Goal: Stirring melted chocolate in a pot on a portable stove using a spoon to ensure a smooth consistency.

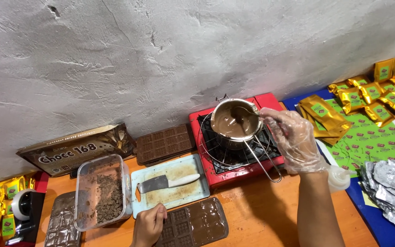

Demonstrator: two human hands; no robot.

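Steel pot (234, 122) of melted chocolate on red stove (238, 151); gloved right hand (291, 139) pinches something unseen at its 3 o'clock rim, bare left hand (148, 225) curled against the chocolate mould (193, 228).

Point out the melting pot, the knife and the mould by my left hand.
melting pot (234, 122), head view, on the melted chocolate inside.
knife (154, 184), head view, on the blade.
chocolate mould (197, 225), head view, on its filled cavities.

Bare orange table (257, 215) between mould (193, 226) and forearm.
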